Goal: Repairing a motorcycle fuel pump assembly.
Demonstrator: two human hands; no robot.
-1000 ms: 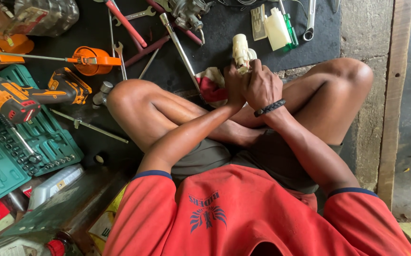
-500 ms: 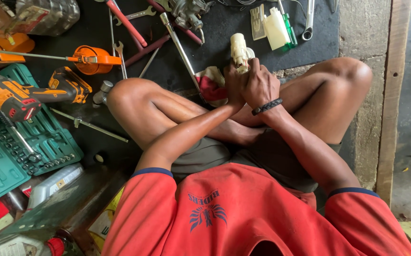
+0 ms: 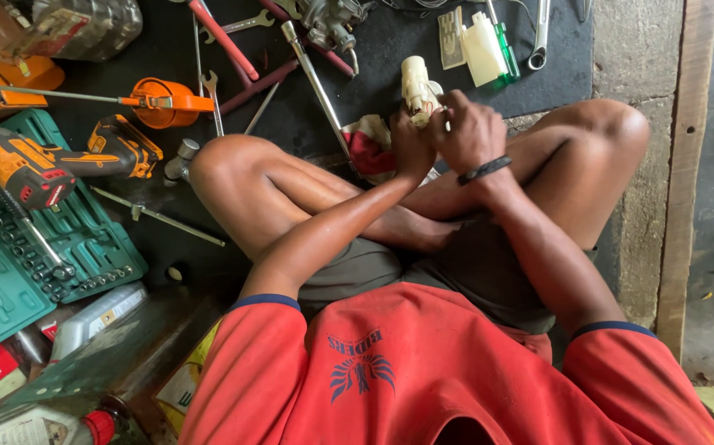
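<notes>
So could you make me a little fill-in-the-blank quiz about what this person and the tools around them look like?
1. Both hands, left hand and right hand, hold a small ____-coloured cylindrical part.
2. The right wrist wears a ____ band.
3. The cordless drill lies on an open ____ socket-set case.
4. The person's shirt is ____.

Missing words: cream; black; green; red

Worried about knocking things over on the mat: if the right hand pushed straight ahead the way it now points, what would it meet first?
Probably the cream plastic part that the right hand and left hand already hold; beyond it lies the black mat. Depth is hard to judge.
</notes>
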